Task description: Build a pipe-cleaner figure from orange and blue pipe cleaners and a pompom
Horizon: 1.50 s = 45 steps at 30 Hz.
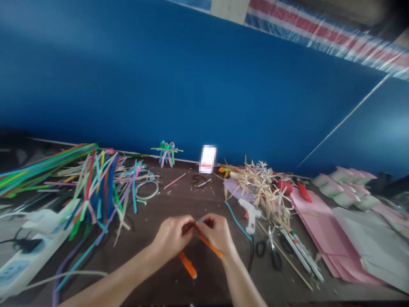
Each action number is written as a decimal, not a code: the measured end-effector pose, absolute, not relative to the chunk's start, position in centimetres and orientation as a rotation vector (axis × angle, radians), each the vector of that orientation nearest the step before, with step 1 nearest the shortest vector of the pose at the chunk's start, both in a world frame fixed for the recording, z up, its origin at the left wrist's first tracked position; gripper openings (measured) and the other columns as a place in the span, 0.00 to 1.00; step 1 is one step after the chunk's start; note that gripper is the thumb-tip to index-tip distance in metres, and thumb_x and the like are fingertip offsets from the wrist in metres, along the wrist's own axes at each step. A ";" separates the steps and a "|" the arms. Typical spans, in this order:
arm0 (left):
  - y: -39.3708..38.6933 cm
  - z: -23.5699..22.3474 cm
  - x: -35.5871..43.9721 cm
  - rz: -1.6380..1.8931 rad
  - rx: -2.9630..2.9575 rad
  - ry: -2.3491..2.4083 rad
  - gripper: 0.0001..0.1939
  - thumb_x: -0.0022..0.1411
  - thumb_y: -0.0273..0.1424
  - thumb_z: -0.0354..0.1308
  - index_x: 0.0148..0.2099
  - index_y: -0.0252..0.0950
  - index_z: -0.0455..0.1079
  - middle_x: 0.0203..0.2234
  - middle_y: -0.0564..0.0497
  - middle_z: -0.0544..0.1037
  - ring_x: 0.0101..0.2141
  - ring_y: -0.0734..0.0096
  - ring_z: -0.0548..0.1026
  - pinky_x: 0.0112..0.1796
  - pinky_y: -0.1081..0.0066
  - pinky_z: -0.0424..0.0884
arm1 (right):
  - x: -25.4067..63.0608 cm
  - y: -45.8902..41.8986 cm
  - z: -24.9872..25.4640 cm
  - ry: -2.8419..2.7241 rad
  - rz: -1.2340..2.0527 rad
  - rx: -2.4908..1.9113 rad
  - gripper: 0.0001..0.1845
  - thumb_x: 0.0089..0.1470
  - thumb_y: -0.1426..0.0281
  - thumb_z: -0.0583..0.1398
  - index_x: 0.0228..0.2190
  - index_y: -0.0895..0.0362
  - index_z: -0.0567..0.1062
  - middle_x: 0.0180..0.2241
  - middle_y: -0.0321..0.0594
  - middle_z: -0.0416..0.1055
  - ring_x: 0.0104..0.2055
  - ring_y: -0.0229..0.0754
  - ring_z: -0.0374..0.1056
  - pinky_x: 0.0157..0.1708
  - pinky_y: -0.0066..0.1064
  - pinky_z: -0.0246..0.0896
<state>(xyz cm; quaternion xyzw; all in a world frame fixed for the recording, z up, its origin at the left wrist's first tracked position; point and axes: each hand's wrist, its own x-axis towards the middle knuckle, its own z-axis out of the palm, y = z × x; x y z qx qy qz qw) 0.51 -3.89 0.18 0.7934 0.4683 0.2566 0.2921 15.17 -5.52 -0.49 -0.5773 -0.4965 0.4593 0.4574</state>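
Observation:
An orange pipe cleaner (188, 265) is pinched between my two hands over the middle of the dark table. My left hand (175, 233) is closed on it, and one length hangs below that hand towards me. Close beside it, almost touching at the fingertips, my right hand (217, 233) is closed on the same orange piece. Another orange length runs down along the right palm. Whether the two lengths are one bent piece or two is hidden by the fingers. A small bluish spot shows at the right fingertips; I cannot tell what it is.
Coloured pipe cleaners (92, 187) crowd the left, near a white power strip (19, 264). A small pipe-cleaner figure (167, 154) and a bright phone screen (208, 159) stand against the blue wall. Rightward lie a glue gun (252, 214), scissors (271, 247) and pink sheets (322, 230).

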 end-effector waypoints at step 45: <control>-3.9 0.8 1.2 0.734 1.749 1.076 0.10 0.52 0.32 0.49 0.27 0.33 0.69 0.18 0.55 0.69 0.21 0.76 0.66 0.23 0.79 0.60 | 14.7 -7.7 1.4 -1.411 0.789 -1.481 0.09 0.48 0.69 0.54 0.24 0.59 0.72 0.21 0.38 0.71 0.22 0.37 0.65 0.22 0.24 0.57</control>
